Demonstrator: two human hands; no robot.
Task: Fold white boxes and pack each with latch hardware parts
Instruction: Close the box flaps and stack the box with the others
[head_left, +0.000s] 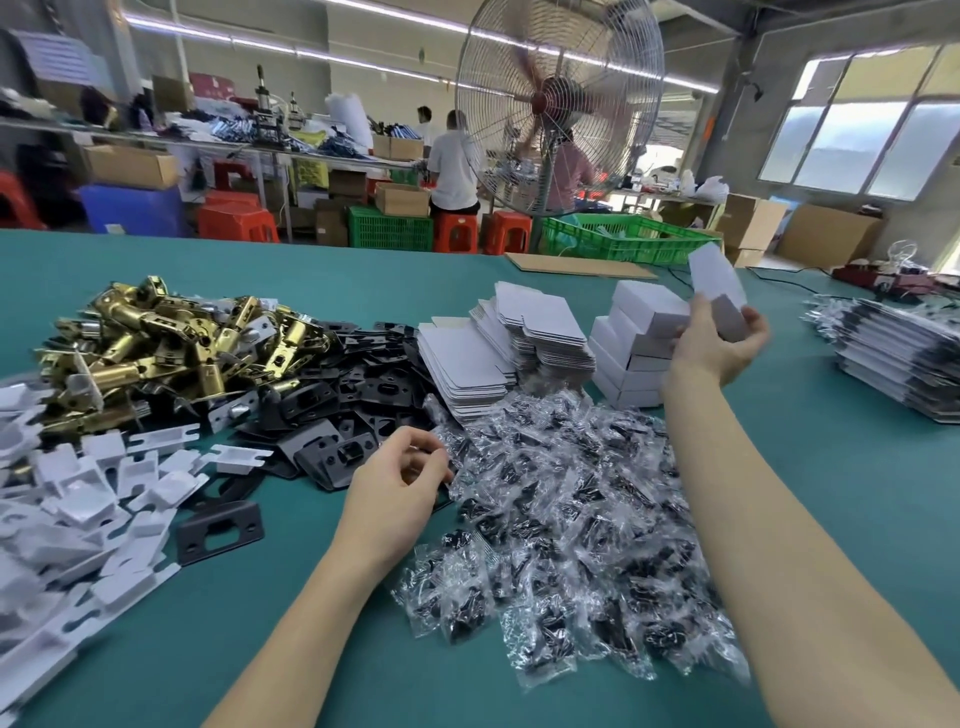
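My right hand (719, 343) grips a folded white box (719, 288) held up above the table, beside a stack of finished white boxes (636, 343). My left hand (400, 475) hovers with loosely curled fingers at the edge of a pile of clear screw bags (561, 530), holding nothing I can make out. Flat white box blanks (498, 353) lie stacked in the middle. Black strike plates (353, 395) spread left of them. Brass latch bolts (166, 343) are heaped at the far left. White plastic inserts (78, 509) cover the near left.
A stack of bagged booklets (898, 358) sits at the right on the green table (260, 639). A large standing fan (558, 104) spins behind the table. Green crates (623, 239), red stools and people working fill the background.
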